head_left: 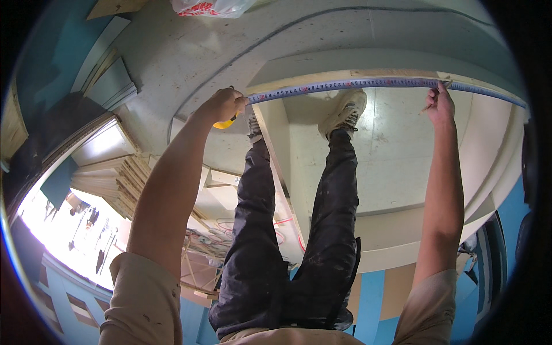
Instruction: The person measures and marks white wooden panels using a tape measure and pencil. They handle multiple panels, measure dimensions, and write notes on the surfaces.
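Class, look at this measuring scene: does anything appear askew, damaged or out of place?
Nothing is plainly damaged. The tape measure runs taut along the board between the left hand and right hand. Loose wires lie tangled on the floor by stacked boards.

Pale board (402, 144) carries blue measuring tape (356, 84) stretched along far edge; concrete floor (190, 52) holds stacked boards (123, 181).

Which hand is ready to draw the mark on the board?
Probably the right hand: it holds a pencil against the tape measure blade on the board. The left hand is busy gripping the yellow tape measure case.
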Available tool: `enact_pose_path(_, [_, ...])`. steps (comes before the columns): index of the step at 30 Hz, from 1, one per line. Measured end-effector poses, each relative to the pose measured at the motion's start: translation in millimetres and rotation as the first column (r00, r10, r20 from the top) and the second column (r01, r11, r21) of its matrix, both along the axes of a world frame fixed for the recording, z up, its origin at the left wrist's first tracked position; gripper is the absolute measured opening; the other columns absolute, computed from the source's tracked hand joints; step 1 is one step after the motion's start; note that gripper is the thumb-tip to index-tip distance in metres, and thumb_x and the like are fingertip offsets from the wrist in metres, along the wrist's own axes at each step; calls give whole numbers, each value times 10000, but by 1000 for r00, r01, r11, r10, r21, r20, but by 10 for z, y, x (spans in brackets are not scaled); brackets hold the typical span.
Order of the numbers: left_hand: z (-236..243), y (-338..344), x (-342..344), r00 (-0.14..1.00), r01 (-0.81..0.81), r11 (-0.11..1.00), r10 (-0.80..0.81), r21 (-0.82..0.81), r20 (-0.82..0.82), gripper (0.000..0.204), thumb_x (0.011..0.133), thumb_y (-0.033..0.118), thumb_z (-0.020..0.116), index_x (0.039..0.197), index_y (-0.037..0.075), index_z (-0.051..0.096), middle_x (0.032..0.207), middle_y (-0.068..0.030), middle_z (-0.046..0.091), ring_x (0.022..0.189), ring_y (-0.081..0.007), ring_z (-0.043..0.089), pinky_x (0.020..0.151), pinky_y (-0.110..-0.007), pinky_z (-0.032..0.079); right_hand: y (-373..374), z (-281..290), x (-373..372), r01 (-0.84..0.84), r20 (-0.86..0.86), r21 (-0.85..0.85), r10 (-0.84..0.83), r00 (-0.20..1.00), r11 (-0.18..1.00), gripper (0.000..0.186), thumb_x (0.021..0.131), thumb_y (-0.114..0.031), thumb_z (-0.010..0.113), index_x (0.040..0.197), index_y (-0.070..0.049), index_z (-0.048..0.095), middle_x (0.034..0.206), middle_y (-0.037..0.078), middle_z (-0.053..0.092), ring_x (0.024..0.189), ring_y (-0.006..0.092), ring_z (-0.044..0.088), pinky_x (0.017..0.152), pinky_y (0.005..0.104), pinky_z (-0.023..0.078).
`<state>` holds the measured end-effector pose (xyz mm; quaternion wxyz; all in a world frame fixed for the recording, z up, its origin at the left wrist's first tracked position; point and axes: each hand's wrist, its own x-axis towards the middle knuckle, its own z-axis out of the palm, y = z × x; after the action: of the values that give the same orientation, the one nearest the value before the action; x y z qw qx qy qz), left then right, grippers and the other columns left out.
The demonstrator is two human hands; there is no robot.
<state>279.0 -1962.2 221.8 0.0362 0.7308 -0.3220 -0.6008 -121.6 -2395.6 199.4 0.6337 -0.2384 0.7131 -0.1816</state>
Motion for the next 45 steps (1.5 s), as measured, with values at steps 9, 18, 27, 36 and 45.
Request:
enact_pose_path(9, [848, -300, -895, 999, 52, 992, -51, -115, 12, 357, 978, 360, 580, 970, 19, 683, 865, -220, 687, 828, -370, 683, 767, -476, 536, 696, 1060, -298, 77, 129, -17, -74, 989, 997, 169, 981, -227, 587, 845, -137, 544, 676, -16, 538, 542, 93, 477, 432, 239, 334])
enact_pose_path(18, [2481, -14, -1401, 933, 358, 873, -318, -332, 171, 294, 909, 277, 547, 913, 15, 679, 879, -207, 686, 852, -387, 679, 746, -492, 543, 1922, 3202, -1218, -776, -491, -117, 643, 588, 620, 217, 908, -248, 577, 774, -96, 655, 589, 4, 511, 515, 109, 498, 468, 316, 412])
enact_pose_path(27, [3715, 2238, -998, 905, 94, 994, -106, 48, 412, 240, 840, 217, 630, 994, 68, 738, 965, -180, 719, 882, -358, 694, 733, -462, 556, 1551, 2855, -1697, -817, -179, 419, 918, 354, 396, 141, 908, -135, 585, 879, -19, 660, 653, 94, 614, 460, 183, 530, 396, 330, 405])
enact_pose_path(36, [3788, 3184, -3248, 167, -980, 196, 897, -28, 410, 342, 925, 364, 599, 1007, 62, 738, 1014, -212, 707, 947, -380, 678, 795, -450, 539, -271, 3300, 1273, -927, -314, 204, 918, 242, 315, 24, 873, -52, 527, 872, -34, 544, 673, 122, 592, 448, 174, 449, 357, 310, 313])
enact_pose_path(45, [2396, 2959, -6738, -191, -868, -263, 960, -421, -204, 262, 829, 293, 663, 643, 116, 611, 629, -44, 600, 606, -156, 534, 601, -391, 425, 2030, 4255, 3604, -987, -477, 65, 864, -162, -149, 124, 897, -122, 553, 986, -36, 559, 684, 141, 620, 452, 201, 479, 378, 340, 354])
